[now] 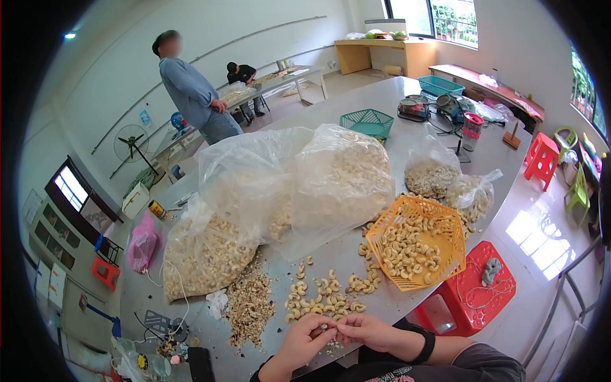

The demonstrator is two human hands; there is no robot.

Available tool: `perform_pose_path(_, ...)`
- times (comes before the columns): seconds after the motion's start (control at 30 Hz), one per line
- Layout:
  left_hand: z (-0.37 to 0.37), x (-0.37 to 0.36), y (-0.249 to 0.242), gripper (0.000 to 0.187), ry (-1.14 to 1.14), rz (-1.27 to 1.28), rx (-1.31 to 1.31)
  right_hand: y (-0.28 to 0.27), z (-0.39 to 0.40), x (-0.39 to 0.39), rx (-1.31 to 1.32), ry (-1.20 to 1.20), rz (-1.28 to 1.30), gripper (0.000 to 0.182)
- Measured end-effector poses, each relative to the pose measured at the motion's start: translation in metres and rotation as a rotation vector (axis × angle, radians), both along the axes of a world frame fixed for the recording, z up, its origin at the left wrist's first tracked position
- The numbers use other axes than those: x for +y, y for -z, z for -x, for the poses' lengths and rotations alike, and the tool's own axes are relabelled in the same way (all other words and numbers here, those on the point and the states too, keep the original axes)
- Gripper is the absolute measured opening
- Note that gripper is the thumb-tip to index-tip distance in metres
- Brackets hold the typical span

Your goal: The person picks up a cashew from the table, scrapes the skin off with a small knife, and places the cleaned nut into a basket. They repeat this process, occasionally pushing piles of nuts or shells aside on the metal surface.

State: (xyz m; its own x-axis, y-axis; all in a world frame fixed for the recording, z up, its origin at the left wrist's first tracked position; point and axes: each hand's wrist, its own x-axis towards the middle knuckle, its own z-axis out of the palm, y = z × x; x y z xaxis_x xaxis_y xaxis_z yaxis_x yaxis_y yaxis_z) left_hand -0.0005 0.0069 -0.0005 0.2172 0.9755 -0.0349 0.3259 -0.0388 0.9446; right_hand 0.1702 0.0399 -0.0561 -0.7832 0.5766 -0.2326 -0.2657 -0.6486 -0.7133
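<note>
Grey metal tabletop (382, 304) fills most of the view, curved by the lens. At its near edge, the left hand (305, 339) pinches a small brownish piece (323, 328), partly hidden by fingers; a cashew or a bit of shell, cannot tell which. The right hand (369, 331) meets it, thumb and fingers drawn together; whether these grip the piece too, cannot tell.

Just beyond the hands: loose cashews (316, 304) in a scatter on the metal. Left of them, a heap of brown crumbs (248, 309). To the right, an orange plastic basket (457, 239), partly filled with cashews, near the table edge.

Mid-table: a bulging clear bag of cashews (210, 258) and two larger plastic bags (347, 165) beside it. Smaller knotted bags (433, 177) behind the basket. Farther back, a green basket (368, 124) and a red-lidded jar (471, 132). Pink bag (141, 243) at the left side; black phone-like slab (200, 365) near the bottom.

Room: white walls, pale glossy floor, windows right. Red stool (477, 312) beside the table. One person (191, 89) stands at left; another (240, 76) sits at a far table. Floor fan (132, 141) by the wall.
</note>
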Motion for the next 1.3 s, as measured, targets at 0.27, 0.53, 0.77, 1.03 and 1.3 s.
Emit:
perform_pose_path(0.27, 0.001, 0.0, 0.003, 0.013, 0.001, 0.0, 0.015, 0.0, 0.0, 0.0, -0.014, -0.003, 0.0, 0.023)
perform_pose_path(0.53, -0.001, -0.001, 0.002, 0.013, -0.028, 0.088, -0.009, 0.004, 0.0, 0.0, -0.028, -0.011, -0.01, 0.023)
perform_pose_path(0.77, -0.004, -0.002, -0.003, 0.014, -0.038, 0.067, -0.003, 0.005, 0.001, 0.001, -0.035, -0.012, -0.022, 0.024)
perform_pose_path(1.03, -0.006, -0.003, -0.007, 0.014, -0.031, 0.132, -0.123, 0.008, 0.003, 0.002, -0.026, -0.02, -0.02, 0.023)
perform_pose_path(1.3, -0.005, -0.003, 0.006, 0.013, -0.028, 0.053, -0.113, 0.007, 0.001, 0.001, -0.028, -0.024, -0.032, 0.025)
